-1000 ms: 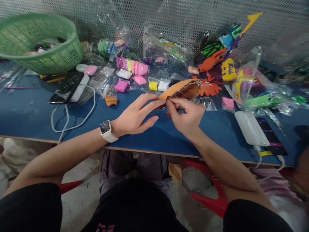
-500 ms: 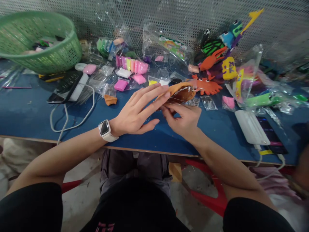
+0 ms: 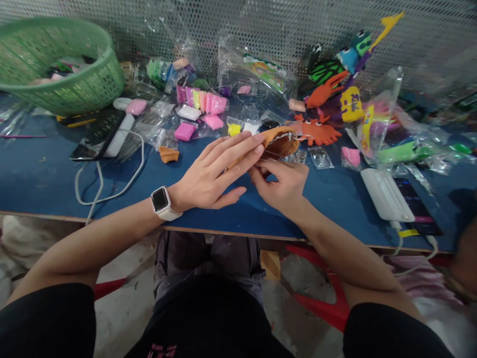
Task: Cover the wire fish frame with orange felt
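A hollow orange-brown clay piece (image 3: 280,141) with thin wire along its rim is held above the blue table. My left hand (image 3: 218,171), with a white watch on the wrist, lies over the piece's left side, fingers stretched out and touching it, thumb apart. Under the piece, my right hand (image 3: 281,184) has its fingers pinched at the lower edge, holding it from below. The right fingertips are partly hidden. Just behind the piece lies an orange crab-like figure (image 3: 320,131).
A green basket (image 3: 108,74) stands at the back left, near a black device (image 3: 99,134) with a white cable. Pink clay packs (image 3: 185,132) and an orange scrap (image 3: 169,154) lie mid-table. A white power bank (image 3: 387,195) and phone (image 3: 417,206) are at right.
The whole view has shifted very slightly. My left fingers sit a little further right over the clay piece; my right hand keeps the same pinch.
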Motion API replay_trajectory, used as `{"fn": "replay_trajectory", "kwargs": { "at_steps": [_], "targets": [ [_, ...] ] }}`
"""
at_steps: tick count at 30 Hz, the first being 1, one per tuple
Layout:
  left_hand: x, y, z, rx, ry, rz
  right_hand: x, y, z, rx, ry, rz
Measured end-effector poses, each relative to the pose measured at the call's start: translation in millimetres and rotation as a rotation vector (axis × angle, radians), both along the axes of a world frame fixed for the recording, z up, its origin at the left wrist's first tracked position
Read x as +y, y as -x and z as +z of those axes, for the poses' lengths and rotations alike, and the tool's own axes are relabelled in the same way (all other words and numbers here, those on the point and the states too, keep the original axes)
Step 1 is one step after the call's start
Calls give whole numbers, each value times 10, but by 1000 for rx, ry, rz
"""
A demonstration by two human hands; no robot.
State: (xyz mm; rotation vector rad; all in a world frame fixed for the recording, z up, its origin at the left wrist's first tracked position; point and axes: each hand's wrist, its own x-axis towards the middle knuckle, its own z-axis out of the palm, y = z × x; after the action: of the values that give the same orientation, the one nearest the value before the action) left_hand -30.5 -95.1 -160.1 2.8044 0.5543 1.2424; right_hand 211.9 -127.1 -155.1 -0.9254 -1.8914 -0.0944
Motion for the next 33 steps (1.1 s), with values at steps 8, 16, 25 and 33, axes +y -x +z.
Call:
{"fn": "replay_trajectory", "kwargs": {
  "at_steps": [8,16,25,33],
  "targets": [
    [-3,4,-11,27,-9,23,0,0,19,39,12,14],
    [-8,30,-66,-51,-1,24,16,-12,16,32,4,-2],
    [-22,20,-39,-41,-179,61,42,-26,-35,-10,-72,35],
    [-31,1,-2,-38,-175,20,53,-28,-83,-102,-132,-6]
  ]
}}
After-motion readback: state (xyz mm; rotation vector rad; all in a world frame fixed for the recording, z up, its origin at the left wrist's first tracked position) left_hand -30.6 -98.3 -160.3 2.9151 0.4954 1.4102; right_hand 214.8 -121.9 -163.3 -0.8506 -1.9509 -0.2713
